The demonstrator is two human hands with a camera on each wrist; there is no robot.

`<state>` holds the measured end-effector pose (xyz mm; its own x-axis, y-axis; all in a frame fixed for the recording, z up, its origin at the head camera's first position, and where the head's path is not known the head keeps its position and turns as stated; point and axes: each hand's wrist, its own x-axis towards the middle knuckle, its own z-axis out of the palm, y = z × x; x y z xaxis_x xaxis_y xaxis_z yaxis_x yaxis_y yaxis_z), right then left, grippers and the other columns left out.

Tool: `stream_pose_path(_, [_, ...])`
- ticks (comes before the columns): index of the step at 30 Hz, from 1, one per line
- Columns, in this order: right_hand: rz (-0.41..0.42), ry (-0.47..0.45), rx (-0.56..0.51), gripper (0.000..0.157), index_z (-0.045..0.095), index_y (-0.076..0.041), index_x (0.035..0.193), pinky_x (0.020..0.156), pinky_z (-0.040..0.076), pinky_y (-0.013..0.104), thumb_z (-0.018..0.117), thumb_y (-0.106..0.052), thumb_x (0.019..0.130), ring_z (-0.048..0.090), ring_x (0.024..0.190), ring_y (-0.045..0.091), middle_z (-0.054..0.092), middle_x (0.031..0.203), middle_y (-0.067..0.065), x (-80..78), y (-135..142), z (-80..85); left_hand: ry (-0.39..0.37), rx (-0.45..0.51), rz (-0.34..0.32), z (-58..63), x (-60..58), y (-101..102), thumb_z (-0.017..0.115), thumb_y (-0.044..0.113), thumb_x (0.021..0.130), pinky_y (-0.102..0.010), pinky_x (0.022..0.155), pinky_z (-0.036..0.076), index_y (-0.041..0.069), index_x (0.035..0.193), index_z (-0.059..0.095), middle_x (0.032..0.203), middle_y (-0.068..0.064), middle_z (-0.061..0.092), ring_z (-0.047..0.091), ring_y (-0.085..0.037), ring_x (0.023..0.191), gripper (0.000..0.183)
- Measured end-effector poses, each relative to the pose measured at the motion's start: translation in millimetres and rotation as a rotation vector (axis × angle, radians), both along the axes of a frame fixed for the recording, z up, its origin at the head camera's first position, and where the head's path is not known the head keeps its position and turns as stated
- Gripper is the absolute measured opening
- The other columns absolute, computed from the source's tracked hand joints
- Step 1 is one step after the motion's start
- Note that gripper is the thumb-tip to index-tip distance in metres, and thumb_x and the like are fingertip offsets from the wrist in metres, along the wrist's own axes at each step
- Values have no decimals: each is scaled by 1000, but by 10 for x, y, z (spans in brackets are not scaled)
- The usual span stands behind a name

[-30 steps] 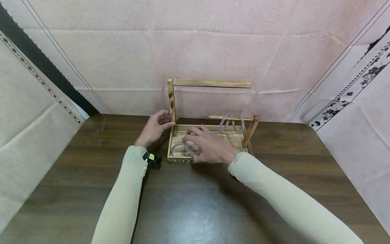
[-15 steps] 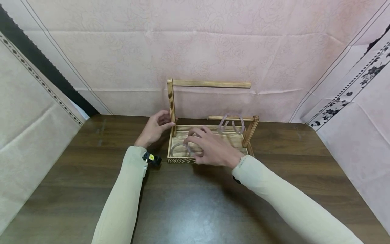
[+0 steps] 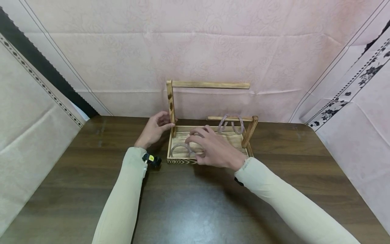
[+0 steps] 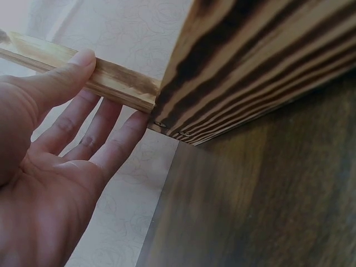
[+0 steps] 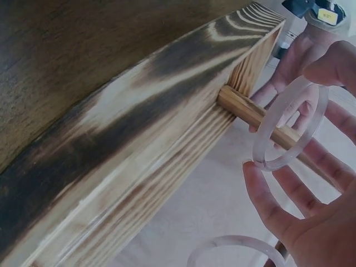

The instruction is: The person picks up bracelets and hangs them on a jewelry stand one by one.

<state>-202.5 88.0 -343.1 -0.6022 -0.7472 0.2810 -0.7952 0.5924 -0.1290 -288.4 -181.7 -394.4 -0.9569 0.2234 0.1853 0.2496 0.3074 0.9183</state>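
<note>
A wooden stand [image 3: 179, 161] has a shallow tray base, a tall left upright [image 3: 171, 101] with a long crossbar, and a shorter right post. My left hand [image 3: 155, 128] grips the tall upright low down, thumb on one side and fingers behind it, as the left wrist view shows. Between thumb and fingertips my right hand [image 3: 214, 147] pinches a translucent pale bangle [image 5: 266, 130], held over the tray. In the head view, the knuckles partly hide this bangle. A pale arc of another bangle [image 3: 177, 145] shows in the tray's left front corner.
Two translucent lilac bangles [image 3: 240, 126] hang on the short bar [image 3: 213, 118] of the right post. The stand sits near the back of the brown wood-grain table [image 3: 170, 203]. Behind it rises a pale pink patterned cloth [image 3: 201, 51], with more cloth at both sides.
My right hand has drifted slightly right and toward me with the bangle. The left hand keeps its grip on the upright, and the stand stays in place.
</note>
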Motion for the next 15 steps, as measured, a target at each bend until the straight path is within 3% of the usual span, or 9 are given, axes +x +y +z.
stream_pose_path(7, [11, -9, -42, 52, 63, -26, 128, 90, 52, 40, 78, -21, 79, 51, 120, 27, 55, 139, -1, -8, 47, 29, 11, 4, -11, 4, 6, -3, 70, 14, 97, -31, 96, 51, 2, 130, 59, 129, -18, 69, 66, -25, 115, 36])
stream_pose_path(15, [33, 11, -101, 48, 64, -23, 126, 90, 50, 40, 76, -18, 80, 51, 116, 25, 58, 135, 1, 13, 101, 27, 20, 4, -27, -4, 6, -13, 69, 13, 98, -31, 99, 51, -1, 132, 56, 131, -20, 67, 66, -27, 116, 39])
